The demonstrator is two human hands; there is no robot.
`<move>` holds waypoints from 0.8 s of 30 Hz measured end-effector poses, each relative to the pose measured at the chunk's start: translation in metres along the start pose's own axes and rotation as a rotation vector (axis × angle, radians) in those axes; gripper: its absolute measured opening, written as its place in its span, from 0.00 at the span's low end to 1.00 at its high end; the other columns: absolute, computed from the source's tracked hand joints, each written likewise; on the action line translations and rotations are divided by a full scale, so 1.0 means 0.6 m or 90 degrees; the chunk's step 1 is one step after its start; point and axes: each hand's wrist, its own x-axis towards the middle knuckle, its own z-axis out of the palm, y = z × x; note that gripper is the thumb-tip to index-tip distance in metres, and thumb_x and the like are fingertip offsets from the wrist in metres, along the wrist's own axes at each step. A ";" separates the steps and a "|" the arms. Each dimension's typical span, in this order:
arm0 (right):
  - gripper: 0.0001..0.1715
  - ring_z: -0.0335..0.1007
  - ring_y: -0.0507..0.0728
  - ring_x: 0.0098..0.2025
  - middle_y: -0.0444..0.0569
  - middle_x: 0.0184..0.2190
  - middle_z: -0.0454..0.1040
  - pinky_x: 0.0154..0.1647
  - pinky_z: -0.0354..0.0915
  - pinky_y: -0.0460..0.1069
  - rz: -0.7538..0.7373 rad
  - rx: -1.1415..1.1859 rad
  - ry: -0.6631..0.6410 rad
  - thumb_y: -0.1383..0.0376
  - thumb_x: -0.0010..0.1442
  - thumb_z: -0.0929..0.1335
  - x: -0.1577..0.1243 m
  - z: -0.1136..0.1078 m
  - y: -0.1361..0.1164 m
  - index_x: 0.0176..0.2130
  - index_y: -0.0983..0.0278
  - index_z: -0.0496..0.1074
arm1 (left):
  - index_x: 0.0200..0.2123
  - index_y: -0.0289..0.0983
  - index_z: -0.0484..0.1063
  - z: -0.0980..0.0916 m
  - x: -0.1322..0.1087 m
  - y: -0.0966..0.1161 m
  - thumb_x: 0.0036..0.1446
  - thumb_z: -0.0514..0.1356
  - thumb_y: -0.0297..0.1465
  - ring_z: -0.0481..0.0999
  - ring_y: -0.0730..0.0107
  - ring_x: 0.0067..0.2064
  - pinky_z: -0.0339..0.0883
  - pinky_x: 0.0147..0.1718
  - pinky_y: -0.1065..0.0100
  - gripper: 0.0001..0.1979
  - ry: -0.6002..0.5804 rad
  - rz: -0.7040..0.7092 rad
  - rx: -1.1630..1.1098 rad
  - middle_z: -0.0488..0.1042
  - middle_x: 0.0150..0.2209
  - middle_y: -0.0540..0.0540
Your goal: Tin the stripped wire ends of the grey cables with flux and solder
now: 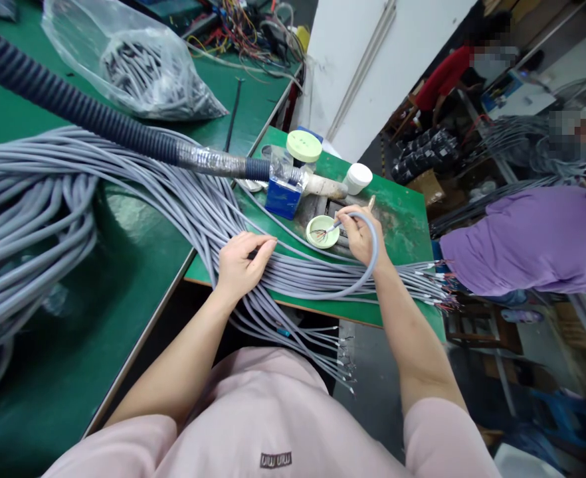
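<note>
My right hand (359,234) is closed in a pinch on a grey cable (371,247), which loops up over the hand. The cable's stripped end, with thin dark and orange wires (321,234) fanned out, is in a small pale green cup (315,241); whether the tips touch its contents I cannot tell. My left hand (242,264) rests on the bundle of grey cables (297,271), its thumb and forefinger close together; anything between them is hidden. The bundle crosses the green bench from left to right, with bared wire ends (440,292) at the far right.
A dark corrugated hose (123,133) reaches over the bench to a blue box (282,198). Behind stand a pale green lidded tub (303,146) and a white jar (357,178). A plastic bag of cable pieces (143,73) lies back left. A person in purple (527,242) is at right.
</note>
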 end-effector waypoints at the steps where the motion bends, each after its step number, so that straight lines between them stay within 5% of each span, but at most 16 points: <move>1: 0.12 0.69 0.58 0.39 0.47 0.33 0.77 0.43 0.64 0.54 -0.001 -0.002 -0.001 0.60 0.66 0.61 0.000 0.001 0.001 0.36 0.59 0.71 | 0.32 0.37 0.78 0.000 0.000 0.000 0.59 0.58 0.33 0.76 0.69 0.32 0.67 0.35 0.67 0.10 0.000 0.003 -0.001 0.80 0.30 0.46; 16: 0.14 0.68 0.58 0.37 0.47 0.33 0.77 0.40 0.64 0.53 -0.005 -0.022 -0.003 0.59 0.66 0.61 -0.003 0.009 0.005 0.35 0.59 0.71 | 0.31 0.37 0.78 -0.001 0.000 0.003 0.59 0.58 0.32 0.74 0.69 0.30 0.65 0.34 0.66 0.10 -0.004 0.010 0.009 0.79 0.29 0.46; 24: 0.13 0.70 0.59 0.42 0.46 0.34 0.76 0.47 0.64 0.56 0.001 -0.069 0.131 0.57 0.66 0.60 0.001 -0.042 0.009 0.36 0.57 0.71 | 0.31 0.37 0.77 0.000 0.000 0.002 0.60 0.57 0.33 0.75 0.69 0.30 0.66 0.34 0.66 0.10 -0.008 0.016 0.023 0.79 0.29 0.46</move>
